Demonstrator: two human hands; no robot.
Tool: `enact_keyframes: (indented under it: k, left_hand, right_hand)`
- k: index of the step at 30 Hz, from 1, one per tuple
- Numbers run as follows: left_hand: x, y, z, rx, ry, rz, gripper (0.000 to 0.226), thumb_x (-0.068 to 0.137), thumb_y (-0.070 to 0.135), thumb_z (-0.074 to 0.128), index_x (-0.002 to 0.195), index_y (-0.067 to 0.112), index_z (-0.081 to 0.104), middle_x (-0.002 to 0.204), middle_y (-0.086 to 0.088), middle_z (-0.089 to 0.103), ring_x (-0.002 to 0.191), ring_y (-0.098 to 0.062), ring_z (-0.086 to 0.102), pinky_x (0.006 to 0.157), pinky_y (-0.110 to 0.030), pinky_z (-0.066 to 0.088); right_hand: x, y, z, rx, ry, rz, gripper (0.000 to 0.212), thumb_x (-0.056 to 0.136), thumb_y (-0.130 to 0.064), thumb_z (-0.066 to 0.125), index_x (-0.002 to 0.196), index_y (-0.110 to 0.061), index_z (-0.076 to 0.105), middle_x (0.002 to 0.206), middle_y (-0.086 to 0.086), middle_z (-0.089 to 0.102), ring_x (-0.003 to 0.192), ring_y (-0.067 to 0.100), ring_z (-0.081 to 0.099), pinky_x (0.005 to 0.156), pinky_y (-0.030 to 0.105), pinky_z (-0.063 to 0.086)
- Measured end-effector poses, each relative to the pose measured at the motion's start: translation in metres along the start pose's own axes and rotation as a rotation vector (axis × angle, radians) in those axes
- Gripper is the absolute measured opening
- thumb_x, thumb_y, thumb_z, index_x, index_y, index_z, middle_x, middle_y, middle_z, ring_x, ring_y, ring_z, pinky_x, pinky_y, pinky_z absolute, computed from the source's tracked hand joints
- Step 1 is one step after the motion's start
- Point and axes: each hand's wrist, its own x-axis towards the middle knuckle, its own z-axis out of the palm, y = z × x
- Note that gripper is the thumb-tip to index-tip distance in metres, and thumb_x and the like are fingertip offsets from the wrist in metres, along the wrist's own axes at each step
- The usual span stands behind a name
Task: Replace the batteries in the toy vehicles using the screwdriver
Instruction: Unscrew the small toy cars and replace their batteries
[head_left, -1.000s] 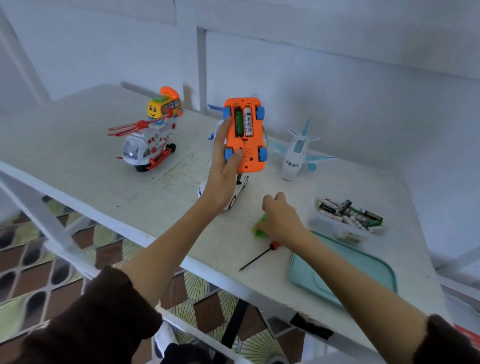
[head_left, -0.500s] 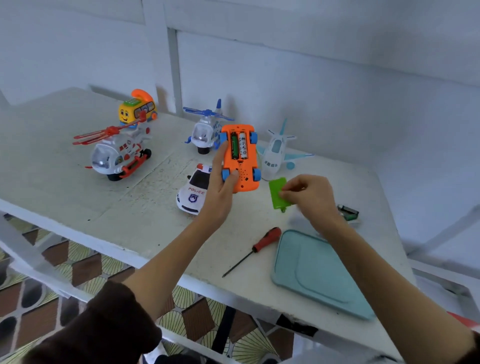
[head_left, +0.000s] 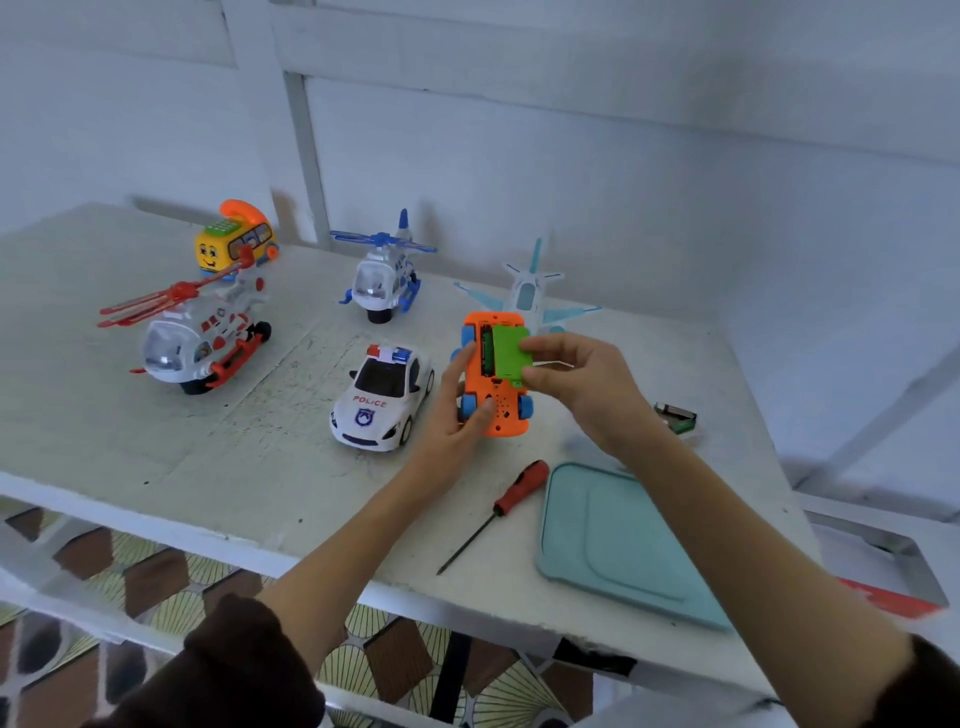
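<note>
Above the middle of the table (head_left: 156, 441), the left hand (head_left: 457, 410) grips the upturned orange toy car (head_left: 496, 387) by its side while the right hand (head_left: 576, 379) pinches the green battery cover (head_left: 510, 353) over the compartment, one battery still showing, so the step looks like closing up; next the cover must seat flat, then the screwdriver (head_left: 511, 499), lying just below near the front edge beside the teal tray (head_left: 623, 545), is needed. Room is open left of the police car (head_left: 382, 400); other toys crowd behind
</note>
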Motion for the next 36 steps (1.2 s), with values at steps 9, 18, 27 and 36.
enact_keyframes:
  k: [9, 18, 27, 36]
  left_hand:
    - [-0.002, -0.003, -0.001, -0.034, -0.069, -0.029, 0.052, 0.098, 0.006, 0.044, 0.143, 0.021, 0.022, 0.15, -0.012, 0.031, 0.124, -0.011, 0.049, 0.083, -0.01, 0.046]
    - [-0.003, -0.002, 0.0, -0.075, -0.096, -0.029, 0.05, 0.098, 0.006, 0.044, 0.138, 0.029, 0.023, 0.147, -0.01, 0.035, 0.12, -0.01, 0.051, 0.085, -0.013, 0.047]
    - [-0.003, -0.001, 0.0, -0.084, -0.099, -0.025, 0.051, 0.098, 0.007, 0.044, 0.139, 0.028, 0.022, 0.146, -0.009, 0.035, 0.122, -0.013, 0.051, 0.084, -0.013, 0.047]
    - [-0.004, -0.002, -0.001, -0.088, -0.102, -0.014, 0.052, 0.098, 0.007, 0.045, 0.135, 0.036, 0.024, 0.144, 0.0, 0.034, 0.125, -0.01, 0.047, 0.089, -0.014, 0.046]
  right_hand:
    - [0.007, 0.013, 0.012, 0.016, 0.066, 0.008, 0.018, 0.081, 0.004, 0.063, 0.093, -0.009, 0.064, 0.089, 0.005, 0.065, 0.084, 0.014, 0.064, 0.078, 0.023, 0.056]
    - [0.008, 0.018, 0.015, -0.007, 0.091, 0.018, 0.019, 0.081, 0.002, 0.064, 0.096, -0.009, 0.065, 0.093, 0.006, 0.064, 0.093, 0.02, 0.063, 0.085, 0.029, 0.054]
    - [0.008, 0.019, 0.017, 0.003, 0.112, 0.026, 0.019, 0.082, 0.001, 0.064, 0.098, -0.007, 0.064, 0.096, 0.008, 0.065, 0.094, 0.021, 0.063, 0.085, 0.029, 0.054]
    - [0.007, 0.016, 0.016, -0.145, 0.054, -0.047, 0.027, 0.08, 0.006, 0.064, 0.103, -0.008, 0.063, 0.095, 0.002, 0.063, 0.088, 0.01, 0.06, 0.08, 0.017, 0.053]
